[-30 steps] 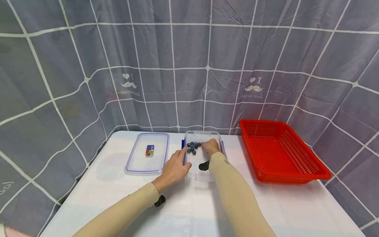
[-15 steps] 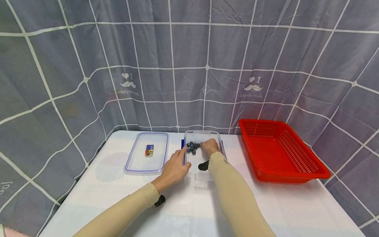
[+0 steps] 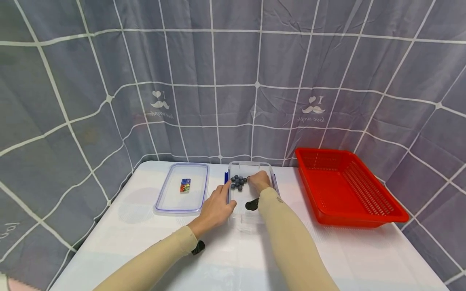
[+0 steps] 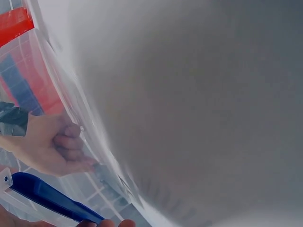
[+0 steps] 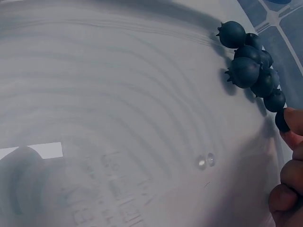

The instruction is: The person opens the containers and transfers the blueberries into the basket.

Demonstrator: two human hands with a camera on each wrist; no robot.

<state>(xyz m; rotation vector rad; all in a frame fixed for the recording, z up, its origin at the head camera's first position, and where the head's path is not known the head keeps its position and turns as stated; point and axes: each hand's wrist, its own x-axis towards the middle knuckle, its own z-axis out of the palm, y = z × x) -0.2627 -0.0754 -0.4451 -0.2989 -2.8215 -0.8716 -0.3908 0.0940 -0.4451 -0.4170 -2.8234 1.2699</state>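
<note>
R hand (image 3: 259, 180), fingers nearly together, is pinching the rightmost of the dark-blue round berries (image 3: 238, 182) lying in the left part of a clear rectangular plastic box (image 3: 242, 202). L hand (image 3: 215, 208), fingers loosely extended, is touching box's left side w/ blue plastic clip (image 4: 52, 196). Red perforated plastic basket (image 3: 346, 194) is standing far right.

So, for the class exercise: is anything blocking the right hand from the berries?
Nothing visible does. The right hand is in the uncovered box, and its fingers pinch the end berry; no wall or lid stands between it and the other berries.
</note>
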